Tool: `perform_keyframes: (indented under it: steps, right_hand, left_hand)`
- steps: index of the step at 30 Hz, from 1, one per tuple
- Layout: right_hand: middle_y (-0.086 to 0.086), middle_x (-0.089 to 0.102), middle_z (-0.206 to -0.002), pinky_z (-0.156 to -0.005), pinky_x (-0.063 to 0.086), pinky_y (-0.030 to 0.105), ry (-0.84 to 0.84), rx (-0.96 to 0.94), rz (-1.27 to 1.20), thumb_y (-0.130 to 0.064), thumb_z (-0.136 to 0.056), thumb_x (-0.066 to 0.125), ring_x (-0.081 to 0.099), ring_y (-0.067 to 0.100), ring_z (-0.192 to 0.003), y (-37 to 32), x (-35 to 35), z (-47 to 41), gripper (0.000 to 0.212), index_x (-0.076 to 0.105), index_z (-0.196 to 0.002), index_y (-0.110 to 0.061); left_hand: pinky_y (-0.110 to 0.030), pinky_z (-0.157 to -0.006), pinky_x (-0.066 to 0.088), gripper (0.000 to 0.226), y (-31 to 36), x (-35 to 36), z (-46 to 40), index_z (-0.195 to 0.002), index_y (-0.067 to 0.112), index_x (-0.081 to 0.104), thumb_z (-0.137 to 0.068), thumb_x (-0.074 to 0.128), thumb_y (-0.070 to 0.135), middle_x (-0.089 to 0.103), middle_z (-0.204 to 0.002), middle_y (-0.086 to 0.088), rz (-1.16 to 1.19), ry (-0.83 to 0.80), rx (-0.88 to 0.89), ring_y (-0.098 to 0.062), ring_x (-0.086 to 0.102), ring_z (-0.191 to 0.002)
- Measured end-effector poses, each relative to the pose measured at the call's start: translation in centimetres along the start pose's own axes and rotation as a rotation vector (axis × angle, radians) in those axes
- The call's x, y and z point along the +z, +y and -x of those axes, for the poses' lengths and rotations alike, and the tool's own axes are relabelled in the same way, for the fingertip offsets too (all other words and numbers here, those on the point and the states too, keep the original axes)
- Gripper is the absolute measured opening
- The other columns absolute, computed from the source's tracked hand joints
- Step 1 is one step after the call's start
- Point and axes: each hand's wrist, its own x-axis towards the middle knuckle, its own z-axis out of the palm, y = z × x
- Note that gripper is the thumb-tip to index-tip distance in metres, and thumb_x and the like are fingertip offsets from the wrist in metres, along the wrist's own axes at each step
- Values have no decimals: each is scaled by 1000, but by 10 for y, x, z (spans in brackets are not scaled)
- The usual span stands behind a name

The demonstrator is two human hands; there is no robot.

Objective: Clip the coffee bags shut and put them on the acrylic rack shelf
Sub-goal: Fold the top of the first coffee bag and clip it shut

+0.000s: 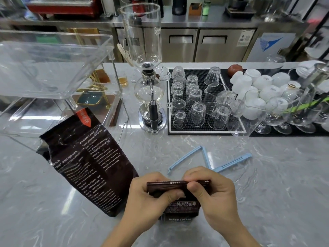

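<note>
A pale grey marble-patterned countertop (258,175) fills the foreground, its glossy surface catching soft overhead light. On it stand a tall glass siphon coffee brewer on a metal stand (150,93) and, just to its right, a black rubber drip mat (170,107) crowded with upturned clear glasses, with white ceramic cups (256,86) stacked beyond. Behind runs a brushed stainless-steel back counter (204,24) with under-counter cabinet doors (180,45), and a red machine (62,6) sits blurred at far left.
</note>
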Motion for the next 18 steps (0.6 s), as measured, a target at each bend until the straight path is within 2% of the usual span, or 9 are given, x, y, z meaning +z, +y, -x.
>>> perform_keyframes:
  steps: [2, 4, 7, 10, 14, 18]
  right_hand:
    - [-1, 72, -72, -66, 52, 27, 31, -5, -3, -40, -78, 74, 67, 23, -68, -2, 3, 0, 15, 75, -77, -26]
    - [-4, 72, -71, -66, 52, 22, 47, -12, 9, -40, -78, 73, 67, 18, -67, -4, 5, 1, 14, 74, -76, -27]
    - [-4, 70, -68, -63, 51, 21, 76, -18, 16, -40, -78, 73, 65, 17, -63, -6, 9, 3, 15, 73, -73, -26]
    - [-5, 68, -67, -61, 50, 20, 89, -18, 38, -42, -79, 72, 63, 15, -61, -7, 11, 5, 18, 71, -72, -25]
    - [-6, 68, -72, -65, 49, 15, 120, 18, 92, -51, -80, 65, 64, 9, -66, -6, 12, 10, 24, 66, -74, -28]
    - [-9, 69, -76, -68, 49, 13, 132, 46, 142, -57, -80, 62, 66, 10, -71, -1, 11, 8, 29, 65, -77, -28]
  left_hand:
    - [-27, -56, 54, 17, 5, 0, 1, -71, 16, 77, -59, 84, 26, 75, -68, -7, 29, -22, 35, -17, 70, -61]
    - [-18, -64, 54, 17, 8, 0, 0, -76, 18, 79, -59, 83, 21, 78, -76, -2, 97, -15, 73, -11, 73, -70]
    - [-19, -61, 53, 22, 8, 2, -1, -72, 16, 80, -58, 88, 31, 76, -71, -7, 179, -1, 95, -14, 71, -64]
    - [-17, -56, 51, 30, 10, 4, 1, -68, 16, 79, -57, 87, 43, 74, -62, -2, 223, 26, 68, -10, 68, -57]
    - [-17, -55, 52, 11, 11, 8, 2, -66, 20, 77, -58, 82, 26, 75, -60, 1, 178, 47, 59, -7, 69, -56]
    - [-18, -54, 55, 14, 9, 9, 2, -70, 17, 79, -58, 81, 26, 78, -66, -1, 131, 35, 14, -10, 73, -59]
